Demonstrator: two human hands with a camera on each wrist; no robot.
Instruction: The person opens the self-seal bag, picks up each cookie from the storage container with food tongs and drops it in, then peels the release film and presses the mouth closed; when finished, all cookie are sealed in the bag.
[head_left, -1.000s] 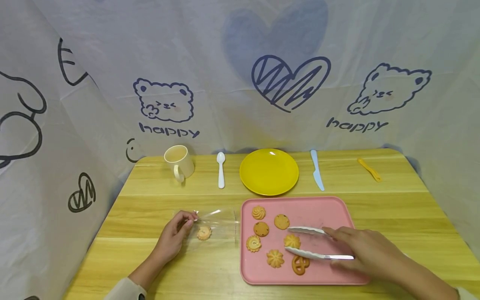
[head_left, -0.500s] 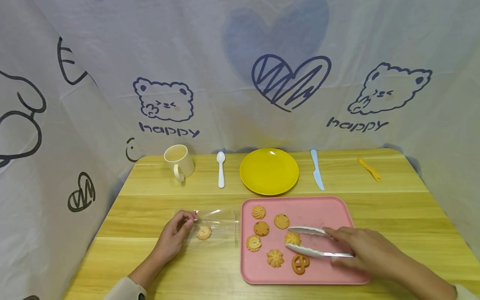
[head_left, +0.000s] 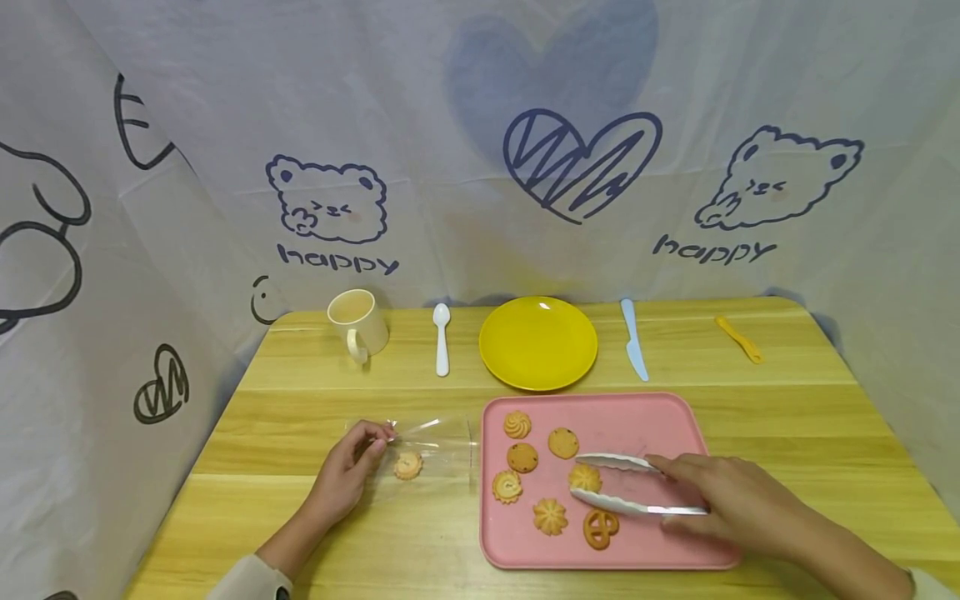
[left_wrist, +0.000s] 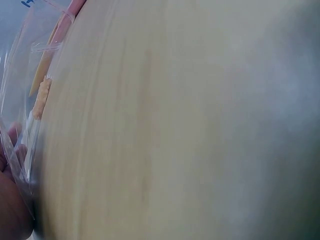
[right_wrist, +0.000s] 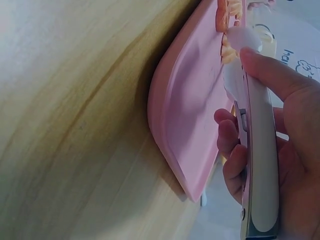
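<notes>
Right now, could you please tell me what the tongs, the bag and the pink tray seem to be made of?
Tongs: probably polished metal, judging by their silvery shine. Bag: apparently thin, glossy clear plastic film, as the cookie shows through and the surface glints. Pink tray: likely moulded plastic, satin, with even colour and rounded corners.

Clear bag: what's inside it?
One round cookie with a jagged edge shows through the clear bag. The left hand covers part of its left end; anything under there is hidden.
</notes>
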